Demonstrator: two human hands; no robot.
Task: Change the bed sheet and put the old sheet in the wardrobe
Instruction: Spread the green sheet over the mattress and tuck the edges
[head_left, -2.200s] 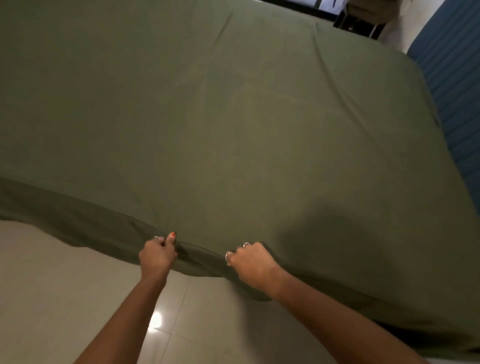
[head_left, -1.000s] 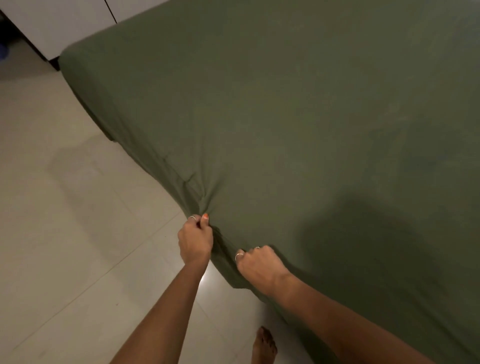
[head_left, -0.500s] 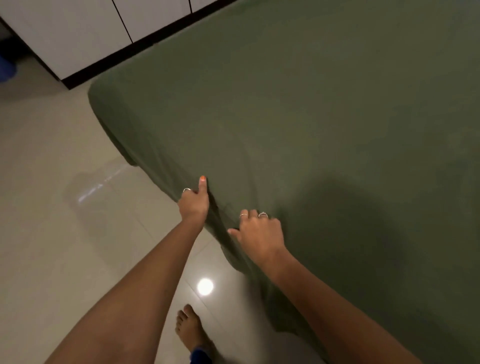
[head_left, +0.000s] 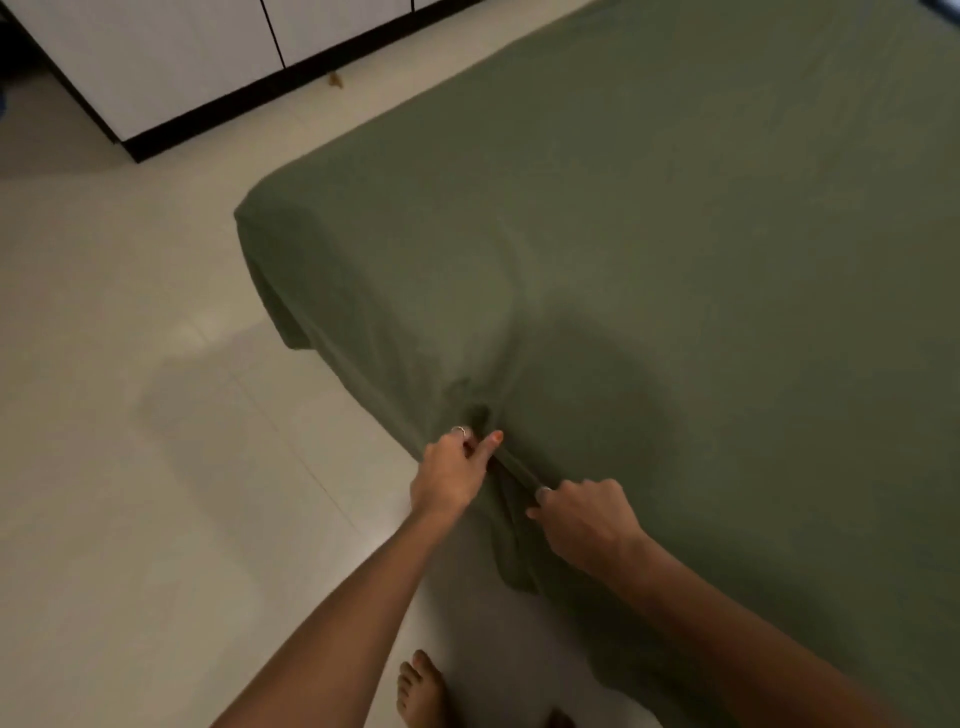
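left hand (head_left: 451, 480): fingers clamped on sheet (head_left: 649, 249) edge
right hand (head_left: 582, 519): fingers clamped on sheet
around: wardrobe (head_left: 171, 57), floor (head_left: 130, 467), foot (head_left: 421, 691)

Before you: the bed sheet (head_left: 649, 234) lies spread over the bed, filling the right and middle of your view, its near edge hanging down toward the floor (head_left: 130, 467). Your left hand (head_left: 452, 475) and right hand (head_left: 584, 522) sit side by side on that near edge, left one nearer the corner. The floor lies to your left. The wardrobe (head_left: 182, 57) stands behind, at upper left. Your foot (head_left: 418, 688) is below, on the floor beside the bed.
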